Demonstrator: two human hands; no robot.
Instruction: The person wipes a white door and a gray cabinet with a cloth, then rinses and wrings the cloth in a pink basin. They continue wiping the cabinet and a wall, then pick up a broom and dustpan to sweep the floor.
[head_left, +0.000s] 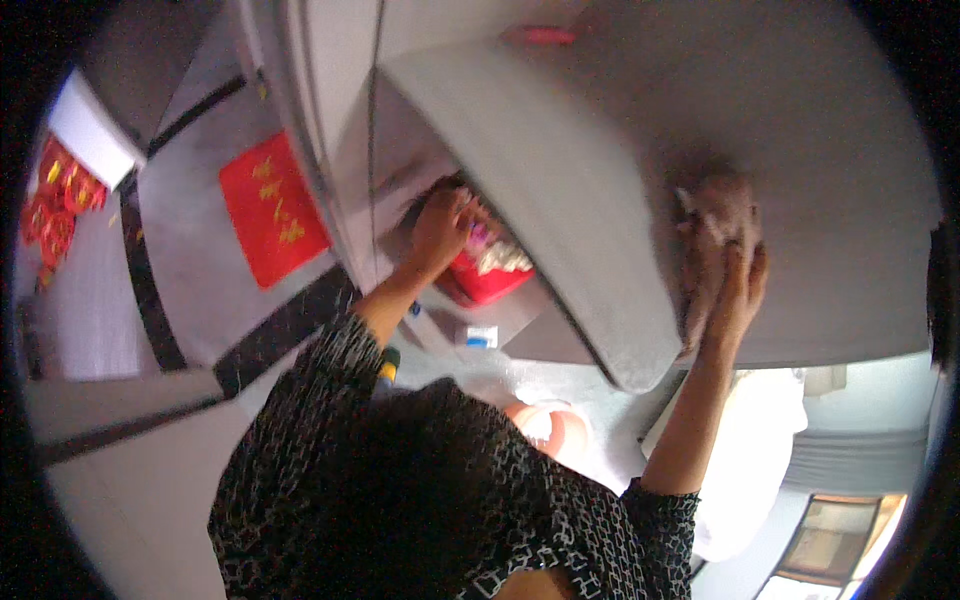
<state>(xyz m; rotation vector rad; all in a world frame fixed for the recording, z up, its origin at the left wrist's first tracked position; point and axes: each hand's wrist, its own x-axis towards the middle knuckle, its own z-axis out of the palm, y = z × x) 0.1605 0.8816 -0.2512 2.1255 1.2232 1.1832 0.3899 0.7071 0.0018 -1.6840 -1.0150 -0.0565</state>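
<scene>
My left hand (442, 225) reaches in beside the dark edge of a grey panel (540, 195). Its fingers are at a red container (484, 289) that holds a cream-coloured piece (504, 259) and a pink piece (478, 236), both blurred. Whether those fingers grip anything is hidden. Across the panel, my right hand (739, 281) is on a crumpled brownish cloth (720, 210) against a broad grey surface (832, 247). The cloth bunches beyond and beside the fingers.
A small white and blue box (480, 336) is near the container. Below are a pink bucket (566, 431) and a yellow and dark object (388, 364). Red paper with gold writing (274, 210) and red decorations (64, 195) are at left. A pink object (547, 34) is above the panel.
</scene>
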